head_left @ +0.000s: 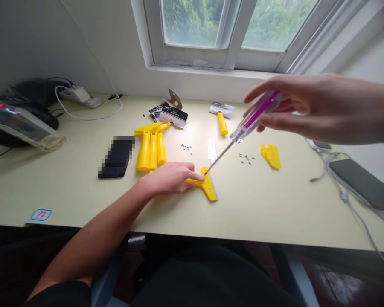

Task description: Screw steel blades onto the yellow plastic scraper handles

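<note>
My left hand (174,178) is closed around the handle of a yellow scraper (208,187) lying flat on the table, its index finger pressed on the head. Along the scraper's right edge runs a thin grey blade. My right hand (294,108) grips the clear and purple handle of a screwdriver (251,119) from above. The screwdriver slants down to the left, and its tip meets the upper part of the scraper head; the screw there is too small to make out. Just beyond the head lie several flat metal blades (212,150).
Yellow scraper handles (152,149) lie left, near a black phone (117,157). Small nuts (187,147), screws (246,158), yellow plates (271,156) and another handle (222,123) are spread around. A power bank (365,183) with cables sits right; a bottle (28,125) lies left.
</note>
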`<control>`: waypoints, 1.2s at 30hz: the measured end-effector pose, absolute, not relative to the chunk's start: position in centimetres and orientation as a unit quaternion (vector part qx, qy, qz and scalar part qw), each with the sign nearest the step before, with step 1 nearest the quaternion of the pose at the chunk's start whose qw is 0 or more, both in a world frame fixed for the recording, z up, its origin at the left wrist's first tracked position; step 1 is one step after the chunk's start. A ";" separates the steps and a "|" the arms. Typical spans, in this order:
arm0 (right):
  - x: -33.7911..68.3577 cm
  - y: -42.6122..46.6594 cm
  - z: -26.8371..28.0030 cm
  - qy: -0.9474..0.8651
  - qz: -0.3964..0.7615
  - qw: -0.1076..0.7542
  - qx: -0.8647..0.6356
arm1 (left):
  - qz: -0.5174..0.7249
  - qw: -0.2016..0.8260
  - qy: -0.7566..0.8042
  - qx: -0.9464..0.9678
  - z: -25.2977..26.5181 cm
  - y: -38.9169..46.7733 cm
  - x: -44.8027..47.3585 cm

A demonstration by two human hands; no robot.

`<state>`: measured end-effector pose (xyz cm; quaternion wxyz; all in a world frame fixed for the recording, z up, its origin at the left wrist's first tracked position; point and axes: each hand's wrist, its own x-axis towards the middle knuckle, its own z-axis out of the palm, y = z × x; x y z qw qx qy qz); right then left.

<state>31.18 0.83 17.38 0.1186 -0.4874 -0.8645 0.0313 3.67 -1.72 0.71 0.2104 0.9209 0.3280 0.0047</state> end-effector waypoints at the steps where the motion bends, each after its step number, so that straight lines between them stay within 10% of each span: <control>1: 30.9 0.7 17.5 -0.859 -0.041 0.085 -0.503 | 0.002 0.210 0.329 0.921 0.7 -1.7 3.7; 4: 30.6 0.4 18.1 -0.850 -0.162 0.006 -0.501 | -0.004 0.211 0.333 0.919 0.9 -1.8 3.7; 9: 30.6 0.1 18.3 -0.893 0.032 0.039 -0.447 | -0.011 0.216 0.337 0.916 1.0 -1.8 3.8; 36: 35.4 -1.0 16.3 -0.821 0.087 0.246 -0.507 | 0.132 0.201 0.379 0.894 1.3 -2.1 4.8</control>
